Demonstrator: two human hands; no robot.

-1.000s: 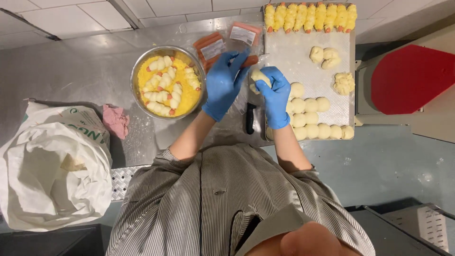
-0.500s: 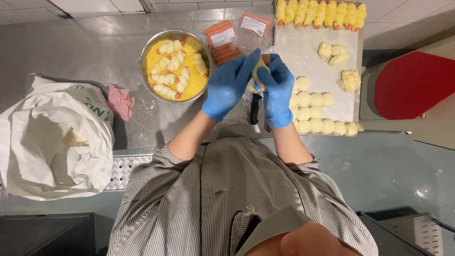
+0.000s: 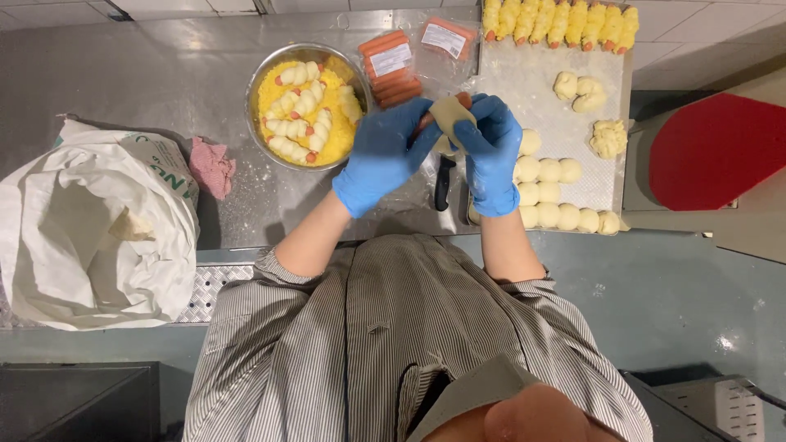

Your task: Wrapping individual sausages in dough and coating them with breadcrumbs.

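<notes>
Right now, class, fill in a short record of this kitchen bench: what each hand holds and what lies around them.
left hand: blue glove, pinching the dough sheet around a sausage
right hand: blue glove, gripping the same dough sheet
bowl: metal, yellow crumbs with wrapped sausages
tray: dough balls, crumbed rolls along far edge
sausage packs: beyond the hands
knife: under the hands
white bag: person's left
</notes>
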